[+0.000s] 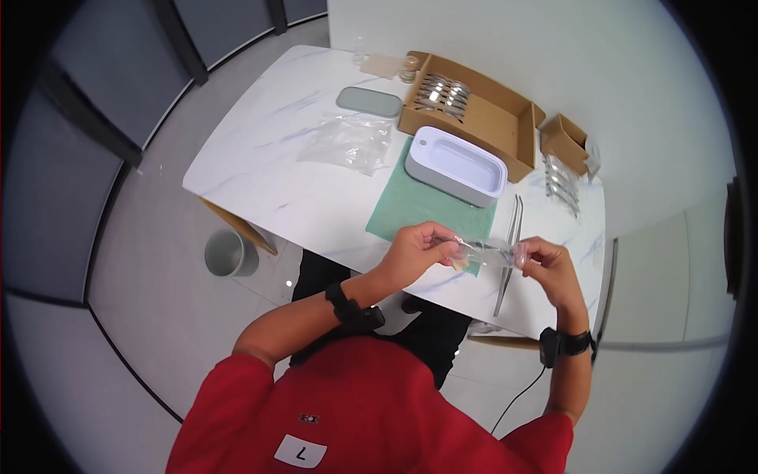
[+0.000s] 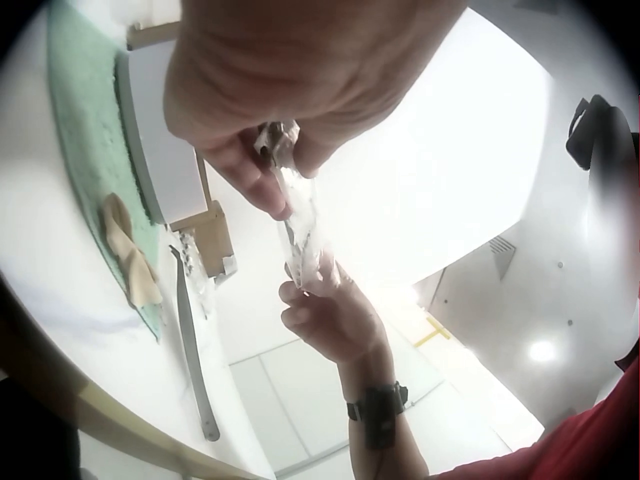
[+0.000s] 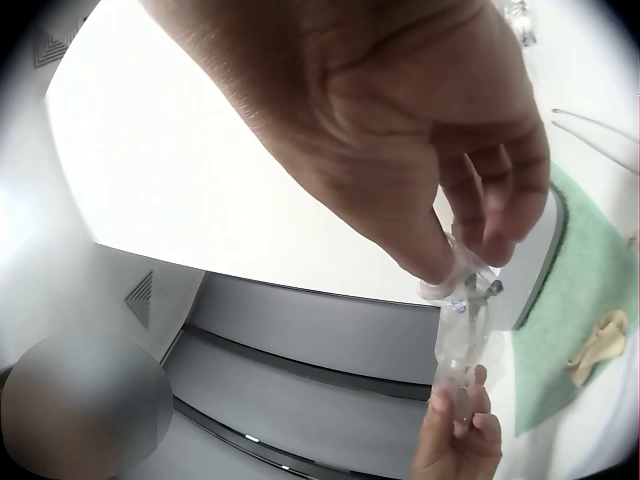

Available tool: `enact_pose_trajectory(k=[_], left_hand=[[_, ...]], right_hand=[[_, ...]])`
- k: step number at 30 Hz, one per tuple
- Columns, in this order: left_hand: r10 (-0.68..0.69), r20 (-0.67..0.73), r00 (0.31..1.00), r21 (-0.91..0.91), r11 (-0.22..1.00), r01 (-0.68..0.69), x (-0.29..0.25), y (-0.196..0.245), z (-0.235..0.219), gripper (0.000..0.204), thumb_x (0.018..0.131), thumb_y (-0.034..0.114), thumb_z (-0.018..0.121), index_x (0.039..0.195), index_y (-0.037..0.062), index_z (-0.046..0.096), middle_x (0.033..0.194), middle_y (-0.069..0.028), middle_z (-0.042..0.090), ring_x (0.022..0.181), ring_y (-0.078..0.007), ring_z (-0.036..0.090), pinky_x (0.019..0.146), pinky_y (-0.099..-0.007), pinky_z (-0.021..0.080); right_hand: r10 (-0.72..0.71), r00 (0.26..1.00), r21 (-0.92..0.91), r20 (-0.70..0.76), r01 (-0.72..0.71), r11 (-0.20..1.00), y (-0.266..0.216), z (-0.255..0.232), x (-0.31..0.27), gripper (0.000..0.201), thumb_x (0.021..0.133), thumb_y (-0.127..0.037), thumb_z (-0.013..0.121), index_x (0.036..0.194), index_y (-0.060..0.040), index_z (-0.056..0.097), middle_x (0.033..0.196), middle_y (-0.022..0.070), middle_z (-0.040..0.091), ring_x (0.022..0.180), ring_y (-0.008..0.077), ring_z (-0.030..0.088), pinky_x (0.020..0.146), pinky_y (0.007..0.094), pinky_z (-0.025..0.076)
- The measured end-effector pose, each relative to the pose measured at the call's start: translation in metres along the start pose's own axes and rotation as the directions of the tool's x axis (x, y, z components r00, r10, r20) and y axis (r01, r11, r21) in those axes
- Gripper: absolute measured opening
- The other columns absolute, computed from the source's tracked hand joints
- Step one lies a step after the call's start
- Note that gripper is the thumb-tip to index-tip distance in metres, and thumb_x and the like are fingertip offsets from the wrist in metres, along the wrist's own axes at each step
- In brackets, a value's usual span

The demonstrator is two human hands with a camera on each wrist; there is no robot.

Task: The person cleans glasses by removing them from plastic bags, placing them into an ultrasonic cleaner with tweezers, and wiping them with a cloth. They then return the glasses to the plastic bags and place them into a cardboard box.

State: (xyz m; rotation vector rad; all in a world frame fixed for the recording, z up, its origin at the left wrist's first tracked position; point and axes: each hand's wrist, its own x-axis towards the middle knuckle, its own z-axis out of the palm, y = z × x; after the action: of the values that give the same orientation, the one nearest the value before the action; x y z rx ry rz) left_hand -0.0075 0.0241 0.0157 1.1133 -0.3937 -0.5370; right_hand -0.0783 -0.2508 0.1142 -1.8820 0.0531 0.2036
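Both hands hold a clear plastic packet [image 1: 491, 251] stretched between them above the front of the table. My left hand [image 1: 418, 254] pinches one end between thumb and fingers. At the other end, my right hand [image 1: 550, 270] pinches the crumpled plastic. Something small and dark with a metallic shine shows through the packet [image 3: 465, 320] in the right wrist view; I cannot tell what it is. Below the hands lies a green cloth [image 1: 395, 207] with a crumpled tan cloth [image 2: 128, 250] on it. Long metal tweezers [image 1: 500, 291] lie beside it, close to the right hand.
A white cleaner tub [image 1: 456, 189] stands on the green cloth. Behind it is a cardboard box [image 1: 497, 118] holding several wrapped items. More packets [image 1: 562, 186] lie by a small carton [image 1: 565, 142]. A grey lid [image 1: 369, 102] and a clear bag [image 1: 351, 142] lie left; a bin [image 1: 230, 254] stands on the floor.
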Motion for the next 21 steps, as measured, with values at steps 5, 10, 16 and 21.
enact_pose_trajectory(k=[5,10,16,21], left_hand=[[0.007,-0.005,1.000,-0.020,1.000,-0.007,-0.003,0.000,-0.001,0.021,0.098,0.004,0.062,0.118,-0.0031,0.061,0.107,-0.0132,0.072,0.103,-0.0209,0.072,0.082,-0.0298,0.059],[0.012,0.015,1.000,-0.036,0.999,-0.011,-0.012,0.014,-0.007,0.029,0.098,0.006,0.063,0.125,-0.0049,0.056,0.105,-0.0138,0.071,0.097,-0.0182,0.072,0.080,-0.0293,0.058],[-0.066,0.096,0.993,0.078,0.995,0.058,-0.033,0.026,-0.027,0.030,0.099,0.008,0.063,0.124,-0.0063,0.056,0.100,-0.0148,0.072,0.089,-0.0174,0.072,0.072,-0.0269,0.057],[-0.029,0.064,0.998,0.171,0.985,0.018,-0.044,0.035,-0.035,0.025,0.099,0.009,0.062,0.119,-0.0059,0.058,0.094,-0.0145,0.072,0.080,-0.0170,0.073,0.067,-0.0257,0.056]], right_hand=[[-0.040,0.997,0.075,0.059,0.036,0.997,0.005,0.011,0.005,0.015,0.087,0.005,0.071,0.101,-0.0003,0.072,0.105,0.0058,0.066,0.095,0.0139,0.062,0.085,0.0270,0.051],[-0.019,0.999,0.114,0.050,0.014,0.993,0.002,0.017,0.007,0.010,0.084,0.001,0.075,0.093,-0.0024,0.071,0.107,0.0058,0.066,0.094,0.0134,0.061,0.085,0.0279,0.050],[0.007,0.998,0.182,0.064,-0.018,0.983,0.002,0.020,0.009,0.008,0.085,-0.002,0.077,0.090,-0.0022,0.070,0.108,0.0064,0.066,0.095,0.0127,0.060,0.086,0.0277,0.049],[0.008,0.997,0.204,0.073,-0.023,0.979,0.004,0.024,0.014,0.008,0.086,-0.005,0.077,0.089,-0.0027,0.070,0.108,0.0071,0.066,0.093,0.0135,0.061,0.084,0.0279,0.049]])
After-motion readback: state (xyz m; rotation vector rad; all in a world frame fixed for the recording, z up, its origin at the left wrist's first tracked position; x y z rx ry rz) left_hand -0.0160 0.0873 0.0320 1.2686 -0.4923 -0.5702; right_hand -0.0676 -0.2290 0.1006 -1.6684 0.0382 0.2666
